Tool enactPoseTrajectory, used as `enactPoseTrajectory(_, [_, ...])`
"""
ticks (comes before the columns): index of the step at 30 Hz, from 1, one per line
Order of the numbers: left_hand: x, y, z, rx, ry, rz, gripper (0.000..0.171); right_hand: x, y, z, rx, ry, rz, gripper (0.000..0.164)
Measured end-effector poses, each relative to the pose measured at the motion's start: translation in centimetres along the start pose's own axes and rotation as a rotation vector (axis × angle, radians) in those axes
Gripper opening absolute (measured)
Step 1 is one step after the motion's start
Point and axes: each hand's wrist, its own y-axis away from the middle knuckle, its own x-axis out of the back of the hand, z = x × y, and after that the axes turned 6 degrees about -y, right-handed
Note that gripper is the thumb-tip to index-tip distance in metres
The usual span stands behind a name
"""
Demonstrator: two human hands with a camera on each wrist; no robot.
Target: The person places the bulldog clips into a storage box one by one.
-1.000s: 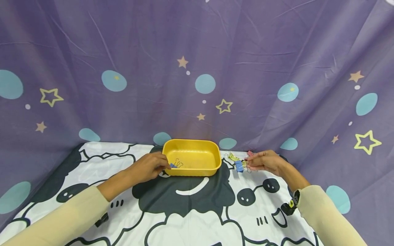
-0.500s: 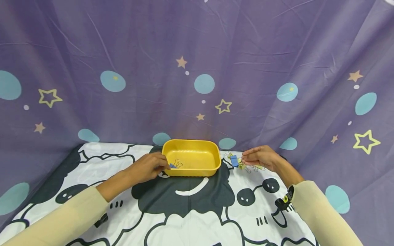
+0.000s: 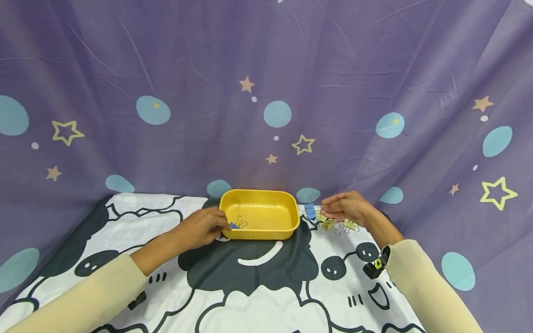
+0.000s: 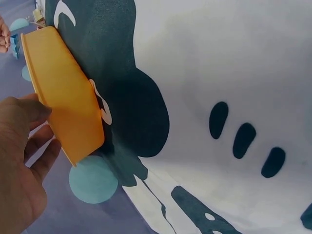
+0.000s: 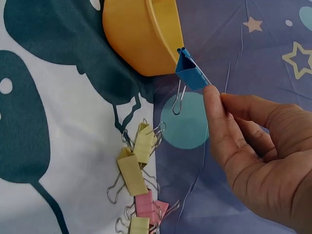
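Note:
My right hand [image 3: 349,209] pinches a blue binder clip [image 5: 192,74] between thumb and fingertips, raised above the cloth. One wire handle of the clip hangs free in the right wrist view. Below it lie several yellow binder clips [image 5: 131,170] and pink ones [image 5: 145,204], bunched in a row. My left hand [image 3: 207,225] grips the left end of a yellow plastic tray [image 3: 262,235] by its rim. Inside the tray, at its near left corner, rests another blue binder clip [image 3: 235,225] with its wire handles up.
A black-and-white cartoon cloth [image 3: 258,305] covers the table. Behind the tray rises a purple curtain [image 3: 200,115] printed with stars and blue dots, close to the table's back edge. The clips lie right of the tray near that edge.
My right hand has lifted the blue binder clip off the pile and moved it up and left, nearer the tray. My left hand stays on the tray.

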Motion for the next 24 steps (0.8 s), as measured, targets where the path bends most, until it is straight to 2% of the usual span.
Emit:
enactPoseTrajectory(15, [0.1,-0.2,0.0,0.006,0.002,0.007,0.023,-1.6,-0.7,-0.7,0.014,0.007,-0.031,0.046])
enactPoseTrajectory(24, [-0.1,-0.2,0.1,0.01,0.005,0.014,0.023,-3.1,-0.6,-1.4,0.024,0.024,-0.026,0.042])
